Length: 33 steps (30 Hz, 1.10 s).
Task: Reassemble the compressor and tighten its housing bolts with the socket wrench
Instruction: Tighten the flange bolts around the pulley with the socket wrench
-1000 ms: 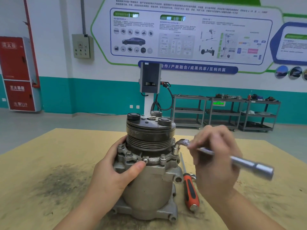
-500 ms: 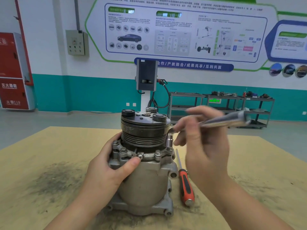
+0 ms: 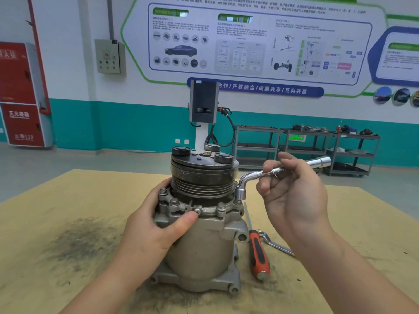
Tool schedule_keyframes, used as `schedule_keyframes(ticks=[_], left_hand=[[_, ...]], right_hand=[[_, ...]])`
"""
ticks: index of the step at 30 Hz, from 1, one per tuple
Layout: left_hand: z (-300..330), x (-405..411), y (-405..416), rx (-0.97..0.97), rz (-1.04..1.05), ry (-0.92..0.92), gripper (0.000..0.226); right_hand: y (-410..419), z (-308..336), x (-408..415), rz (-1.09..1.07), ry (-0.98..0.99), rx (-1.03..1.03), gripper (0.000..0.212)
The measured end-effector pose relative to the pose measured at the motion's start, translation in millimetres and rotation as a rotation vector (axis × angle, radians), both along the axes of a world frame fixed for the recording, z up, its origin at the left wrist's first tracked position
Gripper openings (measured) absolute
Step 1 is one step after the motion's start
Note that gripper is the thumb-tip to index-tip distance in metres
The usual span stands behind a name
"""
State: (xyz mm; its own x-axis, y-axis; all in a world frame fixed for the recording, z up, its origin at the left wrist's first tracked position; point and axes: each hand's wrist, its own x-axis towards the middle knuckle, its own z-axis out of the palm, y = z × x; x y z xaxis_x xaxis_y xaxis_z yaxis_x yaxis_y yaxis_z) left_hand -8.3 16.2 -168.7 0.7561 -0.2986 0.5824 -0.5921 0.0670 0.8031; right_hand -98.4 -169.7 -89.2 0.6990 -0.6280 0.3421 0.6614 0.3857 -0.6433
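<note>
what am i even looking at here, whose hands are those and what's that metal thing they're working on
You see through a camera worn on a person's head, looking forward and down, so the hands are the wearer's own. The metal thing is a compressor standing upright on a tan workbench. The left hand grips its housing to steady it, thumb by a small bolt. The right hand holds an L-shaped socket wrench whose socket end sits down over a housing bolt on the right side. Beside the compressor lie a red-and-black-handled screwdriver and a flat metal wrench. Behind is a workshop wall with posters.
</note>
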Motion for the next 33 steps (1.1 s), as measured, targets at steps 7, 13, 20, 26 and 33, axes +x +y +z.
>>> schedule_keyframes(ticks=[7, 13, 20, 26, 33], left_hand=[[0.5, 0.0, 0.5, 0.003, -0.017, 0.002, 0.064], [1.0, -0.8, 1.2, 0.009, -0.025, 0.001, 0.065], [0.2, 0.6, 0.6, 0.013, -0.009, -0.006, 0.063], [-0.2, 2.6, -0.2, 0.005, -0.006, -0.024, 0.062], [0.1, 1.7, 0.2, 0.007, -0.003, -0.013, 0.059]], right_hand=[[-5.1, -4.5, 5.9, 0.071, 0.057, 0.034, 0.012], [-7.0, -5.0, 9.1, 0.226, 0.037, 0.117, 0.006], [20.7, -23.8, -6.9, -0.218, -0.267, -0.403, 0.025], [37.0, -34.3, -6.6, -0.605, -0.285, -1.229, 0.026], [33.2, -13.0, -11.0, -0.582, -0.329, -0.6, 0.011]])
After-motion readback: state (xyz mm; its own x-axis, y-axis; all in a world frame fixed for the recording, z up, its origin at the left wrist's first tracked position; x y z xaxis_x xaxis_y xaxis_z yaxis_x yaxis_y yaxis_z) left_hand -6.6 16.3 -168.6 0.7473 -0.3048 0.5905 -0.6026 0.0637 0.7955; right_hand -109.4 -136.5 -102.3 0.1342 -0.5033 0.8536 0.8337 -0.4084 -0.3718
